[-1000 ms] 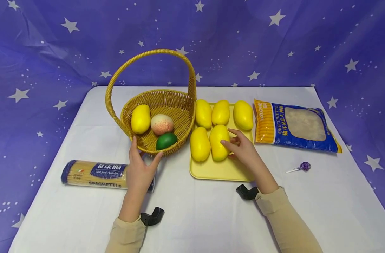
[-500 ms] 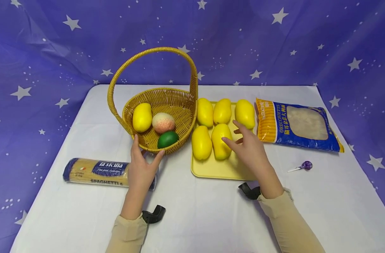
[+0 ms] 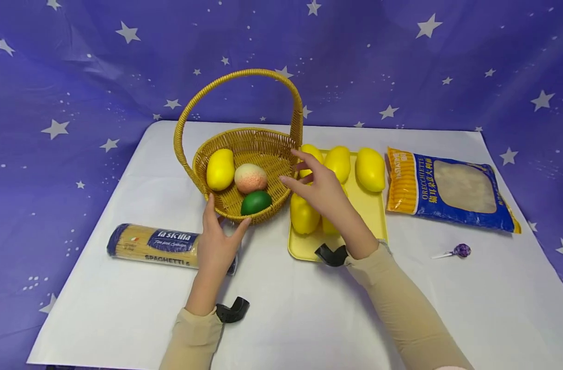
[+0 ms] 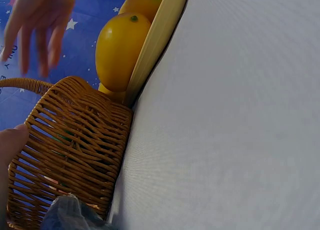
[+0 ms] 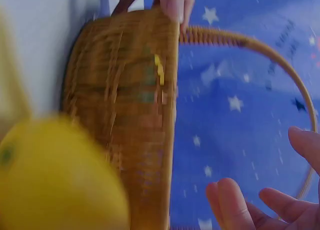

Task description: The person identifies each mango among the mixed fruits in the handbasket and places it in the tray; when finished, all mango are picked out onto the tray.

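Observation:
My left hand holds the near rim of the wicker basket, thumb and forefinger spread along it. The left wrist view shows its thumb against the rim. A yellow mango, a pale speckled peach and a smooth green fruit lie inside the basket. My right hand hovers by the basket's right rim, fingers apart and holding nothing. Beneath it is a yellow tray bearing several mangoes; the hand and forearm partly cover some of them.
A spaghetti packet lies left of the basket, partly behind my left hand. An orecchiette bag is right of the tray, with a purple lollipop in front of it. A starry curtain hangs behind the white table.
My right hand has left the front-row mango it was touching and moved left to the basket's right rim. My left hand stays at the basket. The whole head view has shifted slightly.

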The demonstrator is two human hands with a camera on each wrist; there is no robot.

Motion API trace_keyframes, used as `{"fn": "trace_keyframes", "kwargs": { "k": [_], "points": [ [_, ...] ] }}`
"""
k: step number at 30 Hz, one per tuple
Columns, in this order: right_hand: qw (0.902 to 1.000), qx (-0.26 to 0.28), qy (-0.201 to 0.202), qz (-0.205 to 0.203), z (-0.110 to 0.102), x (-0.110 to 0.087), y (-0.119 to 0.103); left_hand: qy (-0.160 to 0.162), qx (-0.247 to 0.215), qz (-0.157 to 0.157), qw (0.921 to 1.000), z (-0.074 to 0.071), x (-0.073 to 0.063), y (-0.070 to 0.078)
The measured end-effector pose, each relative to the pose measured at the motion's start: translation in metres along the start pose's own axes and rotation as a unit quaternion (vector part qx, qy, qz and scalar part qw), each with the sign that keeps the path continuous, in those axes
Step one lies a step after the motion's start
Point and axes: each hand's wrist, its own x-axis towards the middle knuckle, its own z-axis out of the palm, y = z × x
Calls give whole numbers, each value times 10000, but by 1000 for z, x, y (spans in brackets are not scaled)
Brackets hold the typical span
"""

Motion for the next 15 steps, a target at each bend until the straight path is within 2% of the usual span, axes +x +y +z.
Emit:
{"fn": "trace_keyframes", "kwargs": {
  "k": [4,8,11,15],
  "points": [
    [9986,-145,-321,-392,24,24,-20,-22,-17,7,10000,2,0,1],
    [9965,-259,-419,-679,47,47,-38,38,60,38,10000,0,0,0],
    [9957,-279,-503,-732,63,64,-47,72,113,43,9999,0,1,0],
    [9937,-565,-676,-692,81,83,-55,51,69,73,9999,1,1,0]
  ]
}}
